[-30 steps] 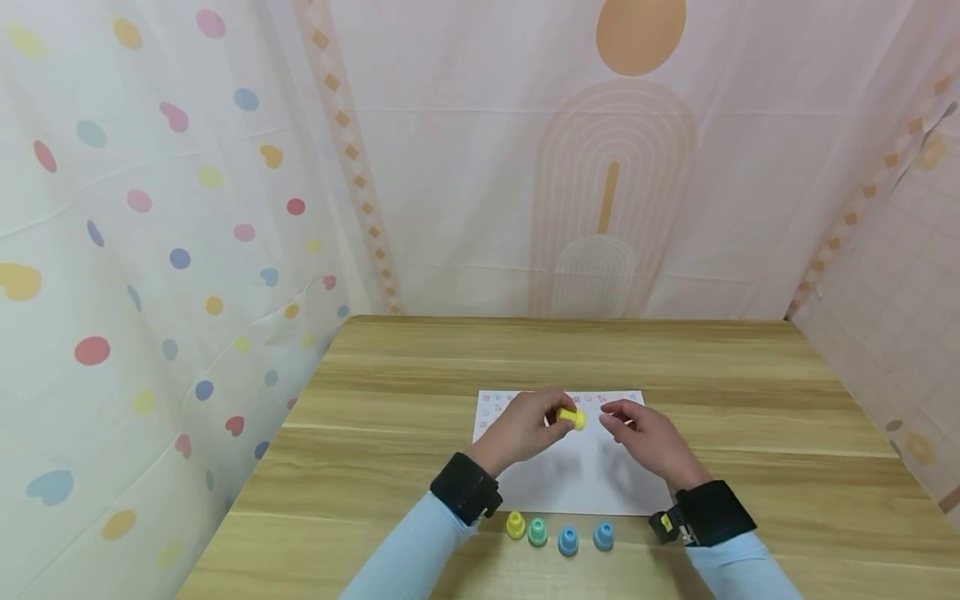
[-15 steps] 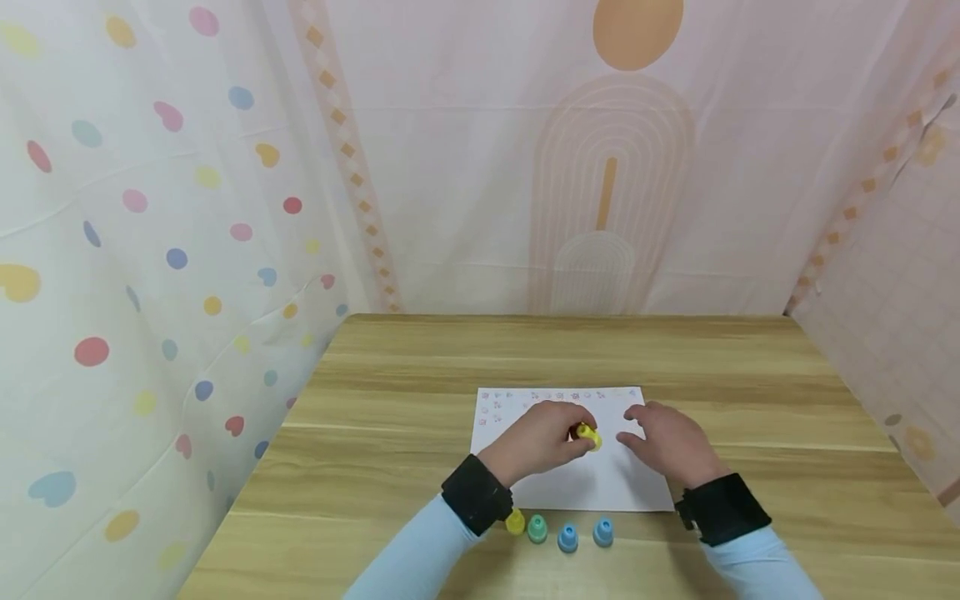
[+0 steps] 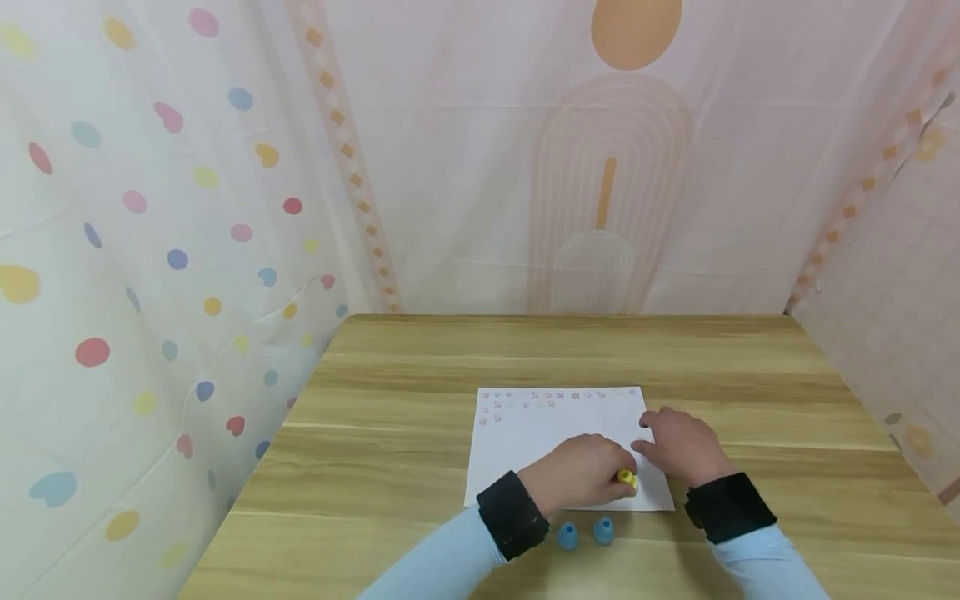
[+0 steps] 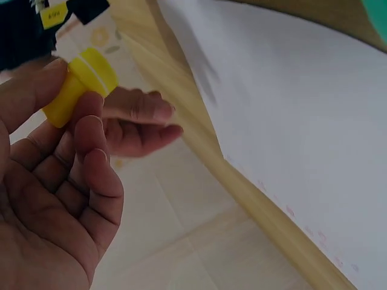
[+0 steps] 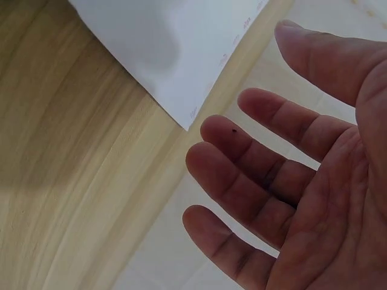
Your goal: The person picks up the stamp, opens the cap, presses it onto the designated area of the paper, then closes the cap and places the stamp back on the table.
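Observation:
My left hand (image 3: 577,473) pinches a small yellow stamp (image 3: 628,481) over the near right part of a white sheet of paper (image 3: 540,442). In the left wrist view the yellow stamp (image 4: 68,96) shows a pale line round it, between thumb and fingertips. Rows of small pinkish printed marks run along the sheet's far edge and upper left. At the sheet's right edge is my right hand (image 3: 686,446), its fingers loosely spread and holding nothing. The right wrist view shows that palm and relaxed fingers (image 5: 221,175) near a paper corner.
Two blue stamps (image 3: 567,536) (image 3: 603,532) stand on the wooden table (image 3: 420,350) just before the paper's near edge. A green edge (image 4: 378,21) shows at the corner of the left wrist view. Patterned curtains (image 3: 450,167) hang behind and beside the table.
My left hand has moved with the yellow stamp toward the near right of the paper, its forearm now covering the standing yellow and green stamps. The right hand has drawn right, apart from it.

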{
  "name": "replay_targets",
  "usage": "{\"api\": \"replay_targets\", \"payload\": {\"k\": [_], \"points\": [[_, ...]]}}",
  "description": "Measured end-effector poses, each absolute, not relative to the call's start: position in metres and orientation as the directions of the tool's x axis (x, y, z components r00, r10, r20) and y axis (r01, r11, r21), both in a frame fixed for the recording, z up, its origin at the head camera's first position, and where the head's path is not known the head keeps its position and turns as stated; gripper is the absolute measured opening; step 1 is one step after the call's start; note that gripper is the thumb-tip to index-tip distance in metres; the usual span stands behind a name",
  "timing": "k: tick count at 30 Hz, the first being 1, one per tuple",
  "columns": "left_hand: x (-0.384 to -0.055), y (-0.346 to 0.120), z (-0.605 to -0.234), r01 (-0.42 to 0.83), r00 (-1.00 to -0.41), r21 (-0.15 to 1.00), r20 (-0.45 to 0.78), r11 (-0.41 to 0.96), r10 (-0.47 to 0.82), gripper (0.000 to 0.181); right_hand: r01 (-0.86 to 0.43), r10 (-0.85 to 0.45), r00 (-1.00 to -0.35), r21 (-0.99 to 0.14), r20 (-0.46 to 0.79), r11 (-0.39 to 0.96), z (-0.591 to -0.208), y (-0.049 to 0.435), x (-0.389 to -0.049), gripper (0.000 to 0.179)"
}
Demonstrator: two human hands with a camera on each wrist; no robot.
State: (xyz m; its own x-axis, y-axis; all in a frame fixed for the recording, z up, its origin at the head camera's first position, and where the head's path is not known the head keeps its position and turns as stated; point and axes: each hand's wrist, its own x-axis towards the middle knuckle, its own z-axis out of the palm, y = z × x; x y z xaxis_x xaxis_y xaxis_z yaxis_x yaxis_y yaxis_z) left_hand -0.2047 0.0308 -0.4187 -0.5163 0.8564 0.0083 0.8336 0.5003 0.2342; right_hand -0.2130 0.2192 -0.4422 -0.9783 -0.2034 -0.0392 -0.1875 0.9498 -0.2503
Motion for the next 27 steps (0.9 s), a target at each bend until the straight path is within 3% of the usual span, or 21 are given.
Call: {"api": "replay_targets", "payload": {"k": [6, 12, 16, 27], "points": [[-0.192, 0.047, -0.429, 0.855, -0.505, 0.100, -0.064, 0.509, 0.861, 0.018, -0.192, -0.211, -0.977, -0.272, -0.040, 0.943, -0.444, 0.220, -0.212, 0.036], [-0.183, 0.057, -0.442, 0.890, -0.454, -0.094, -0.105, 0.445, 0.885, 0.012, -0.189, -0.207, -0.978, -0.284, -0.035, 0.940, -0.444, 0.219, -0.211, 0.035], [-0.180, 0.060, -0.449, 0.896, -0.440, -0.123, -0.106, 0.427, 0.892, 0.008, -0.184, -0.204, -0.978, -0.289, -0.039, 0.940, -0.444, 0.218, -0.211, 0.034], [-0.175, 0.069, -0.458, 0.878, -0.479, -0.120, -0.195, 0.463, 0.856, 0.005, -0.203, -0.222, -0.974, -0.301, -0.032, 0.932, -0.448, 0.219, -0.211, 0.032]]}}
